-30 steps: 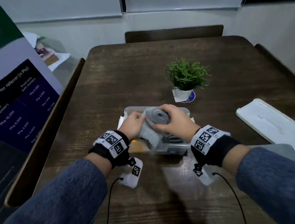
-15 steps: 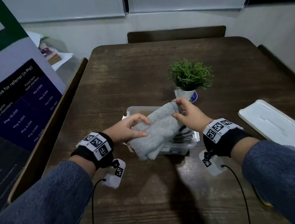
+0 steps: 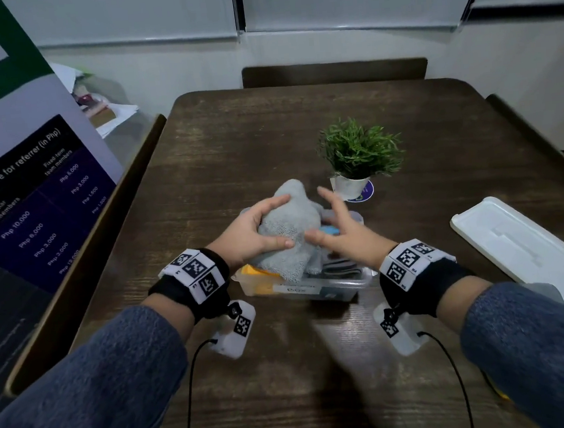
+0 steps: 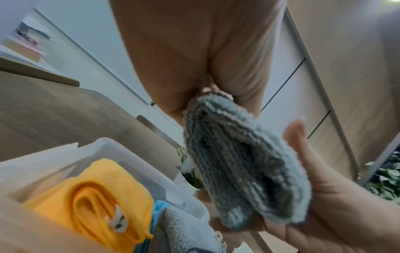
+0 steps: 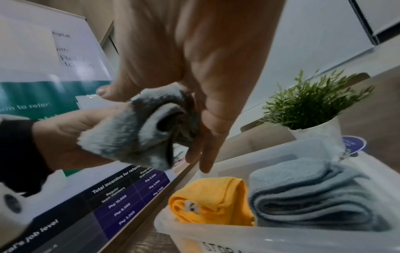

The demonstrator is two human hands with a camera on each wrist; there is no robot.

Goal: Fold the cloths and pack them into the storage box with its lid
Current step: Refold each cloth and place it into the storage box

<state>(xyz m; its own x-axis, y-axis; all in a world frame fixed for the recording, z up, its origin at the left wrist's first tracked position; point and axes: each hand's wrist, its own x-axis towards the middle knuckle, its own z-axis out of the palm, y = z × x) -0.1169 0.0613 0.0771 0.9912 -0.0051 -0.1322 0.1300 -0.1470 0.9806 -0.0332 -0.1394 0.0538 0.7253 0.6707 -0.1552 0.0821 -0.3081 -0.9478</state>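
My left hand (image 3: 279, 221) grips a rolled grey cloth (image 3: 292, 226) just above the clear storage box (image 3: 309, 291), fingers over the top and thumb underneath. My right hand (image 3: 325, 215) is open, with straight fingers (image 5: 205, 154) against the roll's right end (image 5: 138, 133). The roll's coiled end (image 4: 238, 171) shows in the left wrist view. In the box lie a yellow cloth (image 5: 212, 202), a folded grey cloth (image 5: 303, 193) and a bit of blue cloth (image 3: 330, 230). The white lid (image 3: 522, 247) rests on the table to the right.
A small potted plant (image 3: 358, 152) stands just behind the box on the dark wooden table (image 3: 267, 140). A printed banner (image 3: 28, 208) leans along the left side. Chairs stand at the far end and at the sides.
The grey cloth lay across the box, held at both ends. Now it points away from me in my left hand. My right hand has let go of its end and opened.
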